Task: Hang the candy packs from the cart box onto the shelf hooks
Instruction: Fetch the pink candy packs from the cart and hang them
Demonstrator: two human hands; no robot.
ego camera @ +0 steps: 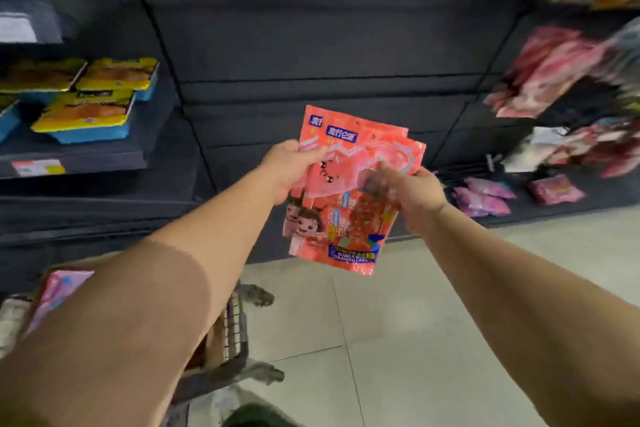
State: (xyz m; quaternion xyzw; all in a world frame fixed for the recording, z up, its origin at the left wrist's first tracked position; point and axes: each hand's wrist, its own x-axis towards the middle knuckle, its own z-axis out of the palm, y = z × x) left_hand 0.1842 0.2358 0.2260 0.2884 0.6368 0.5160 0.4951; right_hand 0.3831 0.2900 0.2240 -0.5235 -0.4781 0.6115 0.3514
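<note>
I hold a small stack of red-orange candy packs (pixel 349 184) upright in front of the dark shelf unit. My left hand (pixel 289 168) grips the stack's left edge, thumb across the front. My right hand (pixel 414 196) pinches the right side of the front pack. Low at the left, the cart (pixel 232 333) carries a cardboard box, mostly hidden by my left arm, with a pink pack (pixel 57 291) showing in it. Thin metal hooks (pixel 464 168) stick out of the shelf at the right, blurred.
Yellow and blue boxes (pixel 86 114) lie on the left shelves. Pink and red packs (pixel 550 76) hang at the right, with purple-pink packs (pixel 485 198) on the bottom shelf. The dark back panel (pixel 329 38) faces me. Light floor tiles (pixel 398 322) lie below.
</note>
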